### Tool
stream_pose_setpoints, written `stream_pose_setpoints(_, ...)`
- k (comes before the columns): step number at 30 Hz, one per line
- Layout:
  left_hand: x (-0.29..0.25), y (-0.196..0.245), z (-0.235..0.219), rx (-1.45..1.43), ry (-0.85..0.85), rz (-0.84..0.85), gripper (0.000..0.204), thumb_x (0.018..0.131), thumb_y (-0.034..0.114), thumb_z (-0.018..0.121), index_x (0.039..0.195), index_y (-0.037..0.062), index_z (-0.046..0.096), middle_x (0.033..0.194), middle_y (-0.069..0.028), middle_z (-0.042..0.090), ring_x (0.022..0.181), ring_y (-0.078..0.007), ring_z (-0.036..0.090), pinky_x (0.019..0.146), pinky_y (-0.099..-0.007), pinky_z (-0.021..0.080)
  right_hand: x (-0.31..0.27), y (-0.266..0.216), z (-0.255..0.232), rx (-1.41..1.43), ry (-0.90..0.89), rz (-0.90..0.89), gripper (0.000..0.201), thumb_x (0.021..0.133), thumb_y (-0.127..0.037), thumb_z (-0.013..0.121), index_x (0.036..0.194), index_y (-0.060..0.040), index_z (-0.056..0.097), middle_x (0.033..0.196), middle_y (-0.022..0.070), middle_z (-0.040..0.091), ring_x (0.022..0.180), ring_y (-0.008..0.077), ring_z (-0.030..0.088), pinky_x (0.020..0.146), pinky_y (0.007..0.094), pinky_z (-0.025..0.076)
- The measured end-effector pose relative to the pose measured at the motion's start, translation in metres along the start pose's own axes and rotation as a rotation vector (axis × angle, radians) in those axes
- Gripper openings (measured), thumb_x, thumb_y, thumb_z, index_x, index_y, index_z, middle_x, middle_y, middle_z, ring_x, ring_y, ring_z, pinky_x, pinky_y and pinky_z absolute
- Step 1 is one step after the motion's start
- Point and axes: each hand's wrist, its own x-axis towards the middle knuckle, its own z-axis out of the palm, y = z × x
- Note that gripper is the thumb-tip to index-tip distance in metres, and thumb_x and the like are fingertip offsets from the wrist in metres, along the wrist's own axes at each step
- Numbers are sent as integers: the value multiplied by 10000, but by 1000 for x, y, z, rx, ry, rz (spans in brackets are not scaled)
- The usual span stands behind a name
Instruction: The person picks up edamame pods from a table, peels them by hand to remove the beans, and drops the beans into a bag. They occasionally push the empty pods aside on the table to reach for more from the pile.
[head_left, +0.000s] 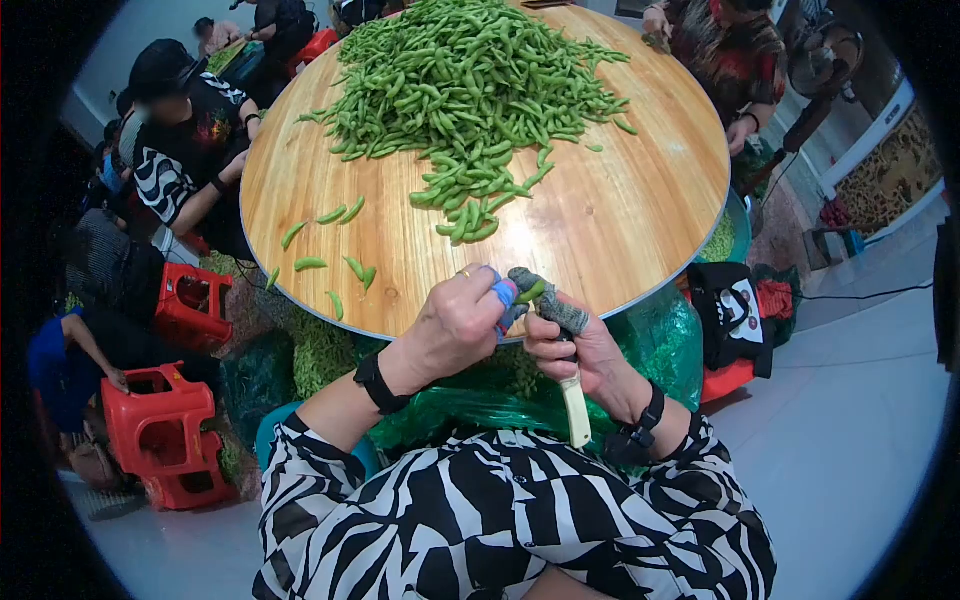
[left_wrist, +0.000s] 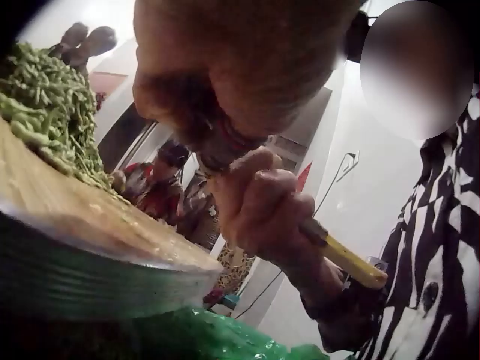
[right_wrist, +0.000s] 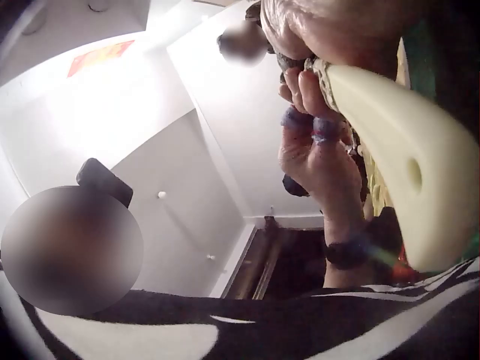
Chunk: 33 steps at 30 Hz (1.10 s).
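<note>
Pod (head_left: 531,292) pinched in left hand (head_left: 455,325) grip; right hand (head_left: 580,350) grips knife (head_left: 575,410)

Communal food-prep spot, prob. a restaurant back room or village hall — big round wooden tabletop (head_left: 620,215) heaped w/ green bean pods (head_left: 470,85), several people seated round it on low red plastic stools (head_left: 160,425), green mesh sacks (head_left: 655,345) of pods underneath, tiled floor (head_left: 850,440), plain white walls.
</note>
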Motion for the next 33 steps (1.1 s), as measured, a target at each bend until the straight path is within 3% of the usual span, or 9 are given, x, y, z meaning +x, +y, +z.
stream_pose_setpoints(6,-8,-3,12,-565,86,-367,156,834,90,661,961,1,659,629,-44,544,526,-111,470,482,-273,368,2,3,7,-139,45,-52,291,988,-362,405,1006,-82,480,697,-20,408,488,38,352,343,171,307)
stream_pose_setpoints(9,-8,4,6,-922,4,-801,151,897,131,608,924,-6,664,677,-8,565,622,-70,474,545,-237,394,2,3,15,-296,146,-100,303,991,-365,398,976,-81,503,673,-20,406,470,42,342,349,169,301)
stream_pose_setpoints(15,-6,4,2,-992,-182,-890,167,909,99,559,1000,-9,647,696,24,545,644,-64,466,572,-234,400,-1,3,16,-667,237,-330,196,938,-171,532,1083,-42,555,732,8,510,486,38,397,367,182,314)
stream_pose_setpoints(16,-8,4,4,-958,-190,-843,161,903,87,552,997,-10,640,688,11,544,639,-74,468,573,-246,407,-2,-2,9,-786,241,-336,245,907,-126,581,1134,-37,558,777,15,555,538,47,460,429,199,374)
stream_pose_setpoints(19,-12,6,10,-851,-225,-723,147,900,73,539,992,-7,622,684,-3,543,635,-87,473,575,-262,421,11,0,-2,-1290,115,-765,271,876,-89,620,1136,-32,564,816,12,580,649,78,539,564,225,461)
stream_pose_setpoints(20,-13,6,9,-813,-245,-698,143,908,82,539,993,-2,619,695,7,545,642,-81,474,577,-254,421,7,-4,1,-1300,149,-686,318,831,-44,649,1136,-22,564,866,27,592,772,94,575,708,254,489)
stream_pose_setpoints(23,-5,10,2,-702,-334,-676,137,898,74,538,985,0,614,691,-15,542,642,-87,473,578,-261,422,-3,-11,3,-1561,257,-659,349,795,-24,648,1129,8,555,905,76,596,773,128,590,696,287,493)
stream_pose_setpoints(30,-9,15,13,-528,-409,-569,144,853,53,539,959,-7,617,664,-97,542,622,-130,494,581,-299,429,-3,-15,-11,-2021,37,-946,286,704,8,637,970,11,533,854,200,559,728,381,580,630,386,486)
stream_pose_setpoints(33,-5,21,14,-632,-351,-651,149,850,67,546,958,-5,619,664,-116,545,622,-146,505,587,-310,433,-4,-14,-8,-2027,69,-976,291,701,14,635,970,12,525,818,199,565,723,385,589,616,398,478)
